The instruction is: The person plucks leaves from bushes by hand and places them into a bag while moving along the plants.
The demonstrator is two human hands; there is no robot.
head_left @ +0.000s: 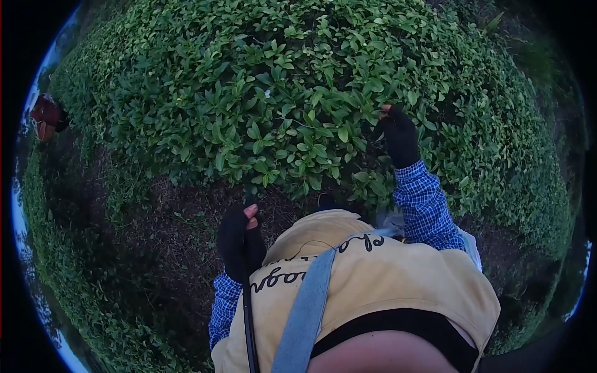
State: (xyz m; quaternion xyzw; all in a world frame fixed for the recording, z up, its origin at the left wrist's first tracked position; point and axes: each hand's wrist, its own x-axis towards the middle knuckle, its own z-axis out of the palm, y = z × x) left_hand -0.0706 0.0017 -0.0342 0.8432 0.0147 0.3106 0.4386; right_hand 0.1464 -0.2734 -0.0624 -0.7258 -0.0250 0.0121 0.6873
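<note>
Dense green bushes (298, 105) with small oval leaves fill the upper view. My right hand (399, 133), in a black fingerless glove, is among the leaves at right of centre. Its fingers are bent together at the foliage, and what they hold is hidden. Lower and to the left, over bare soil, my left hand (242, 239) is closed in a matching glove, thumb and fingertip showing; its contents are hidden. A thin black rod or strap (250, 326) runs down from beside its wrist.
A blue-grey strap (306, 304) crosses the tan shirt (398, 280) on my body. Dark soil (177, 239) lies below the bush edge. At the far left is a reddish object (45, 115), too small to identify. Whitish material (390, 222) shows beside my right sleeve.
</note>
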